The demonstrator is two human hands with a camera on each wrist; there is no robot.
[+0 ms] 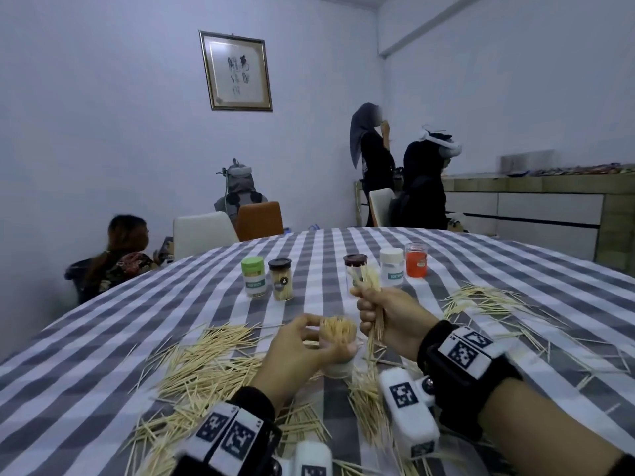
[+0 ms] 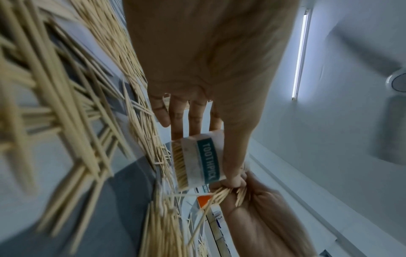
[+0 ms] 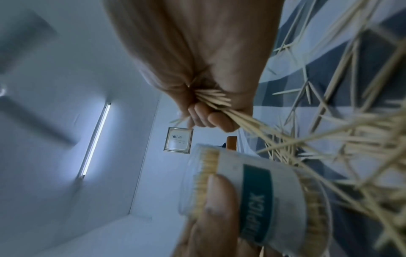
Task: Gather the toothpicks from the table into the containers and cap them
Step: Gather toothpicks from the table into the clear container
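Risk first, at the left: open toothpick jar (image 1: pixel 338 352) already packed to the brim, tips standing above the rim, so pushing more in likely to splay or spill them onto the checked worktop (image 1: pixel 103 355). Jar gripped by the left hand (image 1: pixel 299 352), thumb on the label side and fingers curled round the far side; a loosened hold or a hard jab from the other side likely to tip it. Loose toothpicks (image 1: pixel 202 359) heaped left of and below that hand, touching nothing held.

Further right, fresh bundle of toothpicks (image 1: pixel 372 304) clenched in the right hand (image 1: pixel 388 314), just beside and slightly above the jar mouth, ends fanning unevenly out of both sides of the fist; stragglers apt to drop, or to miss the mouth if not squared up. Another scatter (image 1: pixel 488 300) right of that hand, well apart from it.

Behind the hands, five containers in a row, all apparently capped: green-lidded (image 1: pixel 254 276), dark-lidded (image 1: pixel 280 279), dark-lidded (image 1: pixel 355 266), white-lidded (image 1: pixel 391 266), red jar (image 1: pixel 416 260).
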